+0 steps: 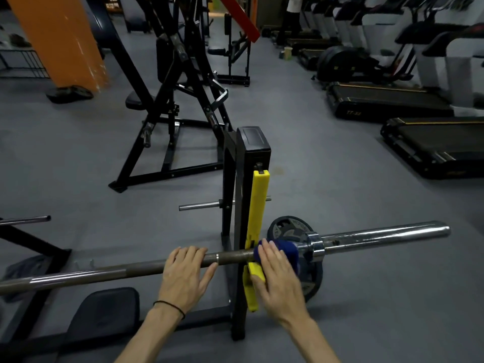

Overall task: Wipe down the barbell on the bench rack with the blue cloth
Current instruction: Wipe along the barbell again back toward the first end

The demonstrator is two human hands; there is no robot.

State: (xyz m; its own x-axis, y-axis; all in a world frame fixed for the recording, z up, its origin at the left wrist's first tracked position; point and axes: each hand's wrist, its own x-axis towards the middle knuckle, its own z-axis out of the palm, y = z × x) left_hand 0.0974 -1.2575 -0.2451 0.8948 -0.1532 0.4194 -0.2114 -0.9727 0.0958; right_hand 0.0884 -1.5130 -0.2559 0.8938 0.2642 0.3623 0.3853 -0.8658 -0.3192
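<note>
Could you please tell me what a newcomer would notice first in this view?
The long barbell across the lower frame draws the eye, with the right hand gripping the blue cloth around it beside the bright yellow rack guard at centre. The left hand holds the bar just left of that, and a black weight plate sits behind the cloth near the chrome sleeve.

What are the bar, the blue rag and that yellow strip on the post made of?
Barbell: metal, likely steel; dull dark shaft, while its end sleeve gleams like chrome. Blue cloth: soft fabric, bunched and fuzzy-looking, perhaps microfibre. Yellow strip: probably moulded plastic, matte and evenly coloured.
</note>
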